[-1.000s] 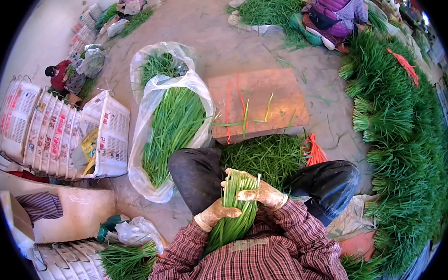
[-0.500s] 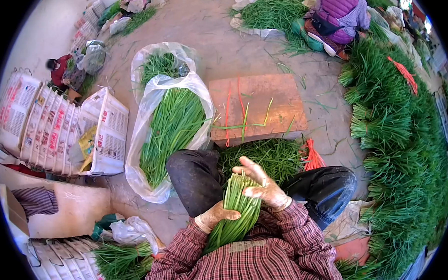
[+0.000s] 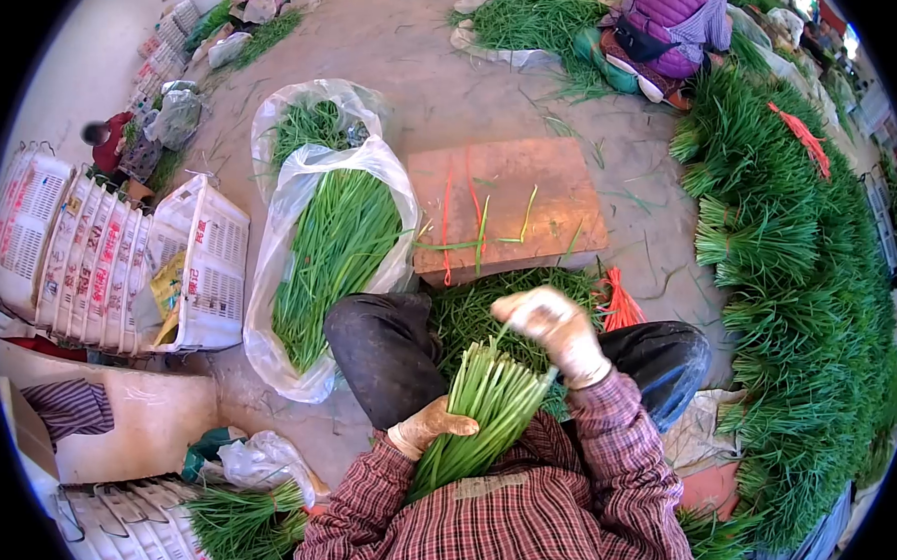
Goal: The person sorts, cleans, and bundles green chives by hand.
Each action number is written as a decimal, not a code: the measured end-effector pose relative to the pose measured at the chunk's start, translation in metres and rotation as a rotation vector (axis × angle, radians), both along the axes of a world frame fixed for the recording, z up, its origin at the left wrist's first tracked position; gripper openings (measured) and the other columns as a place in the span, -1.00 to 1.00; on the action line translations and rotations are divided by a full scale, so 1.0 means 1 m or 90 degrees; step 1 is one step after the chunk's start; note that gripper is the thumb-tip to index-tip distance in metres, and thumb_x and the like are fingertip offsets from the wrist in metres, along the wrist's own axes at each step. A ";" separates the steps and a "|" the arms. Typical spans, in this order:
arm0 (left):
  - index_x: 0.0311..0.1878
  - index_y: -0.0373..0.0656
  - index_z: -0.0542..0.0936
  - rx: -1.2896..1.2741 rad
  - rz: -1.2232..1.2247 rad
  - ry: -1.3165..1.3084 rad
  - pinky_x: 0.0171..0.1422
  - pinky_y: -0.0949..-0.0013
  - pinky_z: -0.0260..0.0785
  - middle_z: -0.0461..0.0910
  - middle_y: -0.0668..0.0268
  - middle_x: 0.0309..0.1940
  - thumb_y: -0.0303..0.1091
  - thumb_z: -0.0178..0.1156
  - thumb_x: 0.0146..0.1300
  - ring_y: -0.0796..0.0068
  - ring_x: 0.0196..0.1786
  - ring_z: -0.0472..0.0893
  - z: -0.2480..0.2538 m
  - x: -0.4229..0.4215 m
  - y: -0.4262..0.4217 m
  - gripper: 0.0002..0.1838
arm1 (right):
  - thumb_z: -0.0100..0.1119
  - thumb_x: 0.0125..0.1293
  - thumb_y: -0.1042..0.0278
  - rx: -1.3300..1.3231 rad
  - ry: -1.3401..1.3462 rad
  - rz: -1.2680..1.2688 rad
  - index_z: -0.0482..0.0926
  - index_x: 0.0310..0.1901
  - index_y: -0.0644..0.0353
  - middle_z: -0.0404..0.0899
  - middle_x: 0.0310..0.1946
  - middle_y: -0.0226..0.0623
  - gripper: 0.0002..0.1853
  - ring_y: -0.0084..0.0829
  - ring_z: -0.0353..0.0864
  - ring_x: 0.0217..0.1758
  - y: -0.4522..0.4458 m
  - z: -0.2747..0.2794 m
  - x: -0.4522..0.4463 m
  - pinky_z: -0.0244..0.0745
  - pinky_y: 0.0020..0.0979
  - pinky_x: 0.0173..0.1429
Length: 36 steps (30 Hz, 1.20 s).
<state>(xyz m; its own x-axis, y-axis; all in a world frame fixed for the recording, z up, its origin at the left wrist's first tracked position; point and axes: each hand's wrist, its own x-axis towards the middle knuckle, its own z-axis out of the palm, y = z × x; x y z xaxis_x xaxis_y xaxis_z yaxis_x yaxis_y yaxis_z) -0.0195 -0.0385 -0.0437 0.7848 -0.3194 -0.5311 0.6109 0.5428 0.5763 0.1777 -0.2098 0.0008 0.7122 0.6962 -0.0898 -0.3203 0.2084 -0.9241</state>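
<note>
My left hand [image 3: 432,426], in a pale stained glove, is wrapped round a bunch of green stalks [image 3: 487,397] held against my lap, its cut ends pointing up and fanned out. Above and right of the bunch is my right hand [image 3: 555,325], also gloved, fingers bent together and slightly blurred; a thin stalk seems to run from the fingers toward the bunch, though what they grip is hard to make out. Loose greens [image 3: 467,316] lie between my knees, below a wooden block [image 3: 512,203] with red ties and a few stray stalks on it.
An open plastic bag [image 3: 267,317] of long greens stands left of the block, near white crates [image 3: 214,270]. Tied bunches [image 3: 788,295] are piled along the right. Red ties [image 3: 620,300] lie by my right knee. A person in purple [image 3: 665,29] sits at the upper right.
My right hand has let go of the bunch's side and risen above it, its fingers drawing together. The bunch's top has spread wider; my left hand still holds it.
</note>
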 end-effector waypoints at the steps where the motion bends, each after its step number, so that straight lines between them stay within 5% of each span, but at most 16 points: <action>1: 0.40 -0.22 0.43 0.001 0.000 0.000 0.34 0.26 0.44 0.62 0.26 0.18 -0.19 0.61 0.03 0.38 0.18 0.61 -0.001 0.000 0.000 -0.12 | 0.29 0.42 0.42 0.064 -0.067 -0.100 0.64 -0.11 0.21 0.70 0.02 -0.21 -0.90 -0.37 0.69 0.08 -0.008 -0.004 0.018 0.58 -0.31 0.24; 2: 0.41 -0.22 0.43 0.006 0.003 -0.019 0.35 0.26 0.43 0.61 0.26 0.19 -0.17 0.61 0.03 0.38 0.19 0.60 -0.005 -0.001 0.000 -0.11 | 0.25 0.44 0.42 0.127 -0.133 -0.199 0.63 -0.13 0.20 0.70 0.01 -0.20 -0.93 -0.37 0.70 0.06 -0.020 -0.008 0.038 0.59 -0.31 0.22; 4: 0.42 -0.22 0.42 0.012 0.006 -0.038 0.36 0.26 0.42 0.61 0.26 0.20 -0.16 0.61 0.02 0.38 0.20 0.60 -0.010 -0.005 0.002 -0.10 | 0.19 0.47 0.42 0.208 -0.008 -0.455 0.63 -0.13 0.22 0.72 -0.06 -0.22 -0.92 -0.38 0.71 0.00 -0.045 0.012 0.062 0.59 -0.34 0.17; 6: 0.42 -0.23 0.42 0.017 0.034 -0.049 0.36 0.26 0.42 0.61 0.26 0.20 -0.13 0.62 0.01 0.37 0.20 0.59 -0.014 -0.006 0.004 -0.08 | 0.17 0.49 0.38 0.001 -0.105 -0.614 0.62 -0.08 0.23 0.71 -0.11 -0.27 -0.88 -0.42 0.69 -0.09 -0.074 0.005 0.079 0.57 -0.36 0.15; 8: 0.41 -0.24 0.42 0.017 0.043 -0.046 0.36 0.26 0.42 0.61 0.27 0.19 -0.10 0.62 0.00 0.35 0.20 0.59 -0.008 -0.004 0.004 -0.07 | 0.13 0.55 0.29 -0.238 -0.323 -0.394 0.57 0.08 0.25 0.68 0.00 -0.29 -0.76 -0.52 0.61 -0.08 -0.117 -0.037 0.080 0.55 -0.40 0.13; 9: 0.44 -0.24 0.40 -0.004 0.046 -0.043 0.39 0.24 0.39 0.58 0.24 0.23 -0.13 0.61 0.04 0.33 0.25 0.57 -0.005 -0.003 0.005 -0.08 | 0.22 0.49 0.29 -0.158 -0.103 -0.193 0.50 0.25 0.30 0.61 0.16 -0.21 -0.60 -0.48 0.61 0.10 -0.131 -0.046 0.065 0.53 -0.41 0.21; 10: 0.46 -0.23 0.37 -0.024 0.048 -0.037 0.43 0.23 0.36 0.56 0.22 0.28 -0.16 0.60 0.07 0.32 0.30 0.54 -0.002 -0.003 0.006 -0.08 | 0.35 0.40 0.20 -0.408 -0.215 0.003 0.31 0.45 0.34 0.48 0.35 -0.08 -0.30 -0.30 0.53 0.33 -0.129 -0.021 0.037 0.44 -0.32 0.40; 12: 0.46 -0.23 0.37 -0.031 0.051 -0.034 0.42 0.22 0.37 0.58 0.22 0.26 -0.17 0.60 0.08 0.32 0.28 0.56 0.001 -0.003 0.006 -0.09 | 0.52 0.23 -0.03 -0.440 -0.121 0.313 0.03 0.58 0.31 0.29 0.50 0.06 0.10 -0.13 0.22 0.60 -0.137 -0.018 0.012 0.15 -0.19 0.62; 16: 0.45 -0.24 0.38 -0.005 0.054 -0.019 0.40 0.23 0.40 0.58 0.23 0.24 -0.16 0.60 0.05 0.33 0.25 0.58 -0.001 0.000 0.003 -0.07 | 0.49 0.18 -0.19 -0.186 -0.041 0.285 -0.17 0.62 0.25 0.18 0.55 0.06 0.25 -0.13 0.12 0.64 -0.111 -0.016 -0.039 0.14 -0.13 0.62; 18: 0.44 -0.25 0.38 0.023 0.046 -0.019 0.40 0.23 0.42 0.58 0.24 0.23 -0.15 0.61 0.00 0.33 0.24 0.58 -0.001 0.002 -0.001 -0.05 | 0.58 0.13 -0.05 -0.093 0.060 0.208 -0.21 0.63 0.22 0.11 0.57 0.07 0.30 -0.09 0.11 0.63 -0.084 -0.024 -0.050 0.15 -0.13 0.61; 19: 0.44 -0.25 0.38 0.016 0.045 -0.020 0.40 0.23 0.42 0.58 0.24 0.24 -0.18 0.61 0.01 0.33 0.24 0.59 0.001 0.003 -0.002 -0.06 | 0.57 0.15 -0.05 -0.147 -0.050 0.221 -0.20 0.64 0.21 0.12 0.58 0.04 0.28 -0.14 0.12 0.62 -0.073 -0.039 -0.051 0.15 -0.14 0.61; 25: 0.32 -0.25 0.49 0.058 -0.009 -0.016 0.24 0.36 0.47 0.65 0.36 0.06 -0.30 0.55 0.16 0.51 0.07 0.63 0.008 0.006 -0.003 -0.31 | 0.59 0.16 0.13 0.061 0.205 0.196 -0.09 0.63 0.18 0.41 0.41 -0.14 0.19 -0.29 0.42 0.45 -0.005 -0.043 -0.063 0.28 -0.17 0.53; 30: 0.33 -0.21 0.49 0.070 -0.026 -0.064 0.24 0.37 0.46 0.62 0.39 0.06 -0.29 0.53 0.18 0.52 0.12 0.58 0.000 0.010 0.001 -0.33 | 0.56 0.18 0.18 0.122 0.256 0.247 -0.02 0.62 0.20 0.52 0.30 -0.11 0.12 -0.28 0.55 0.32 0.014 -0.027 -0.057 0.42 -0.15 0.43; 32: 0.35 -0.17 0.48 0.088 -0.050 -0.082 0.26 0.36 0.45 0.59 0.41 0.09 -0.29 0.53 0.20 0.53 0.16 0.55 -0.009 0.008 0.005 -0.32 | 0.51 0.22 0.25 0.120 0.231 0.261 0.11 0.57 0.26 0.63 0.15 -0.13 -0.02 -0.30 0.61 0.22 0.019 -0.022 -0.056 0.47 -0.20 0.38; 33: 0.38 -0.14 0.45 0.103 -0.068 -0.076 0.30 0.34 0.42 0.57 0.42 0.10 -0.28 0.53 0.20 0.53 0.18 0.53 -0.009 0.009 0.008 -0.29 | 0.46 0.27 0.31 0.106 0.216 0.228 0.32 0.43 0.32 0.70 -0.01 -0.18 -0.24 -0.34 0.67 0.11 0.020 -0.012 -0.057 0.54 -0.27 0.28; 36: 0.41 -0.13 0.43 0.127 0.035 -0.148 0.32 0.34 0.40 0.56 0.41 0.11 -0.28 0.52 0.22 0.53 0.20 0.51 0.031 0.023 -0.001 -0.28 | 0.42 0.29 0.39 0.122 0.190 0.147 0.44 0.29 0.34 0.70 -0.07 -0.22 -0.43 -0.37 0.70 0.01 0.024 -0.011 -0.059 0.57 -0.32 0.20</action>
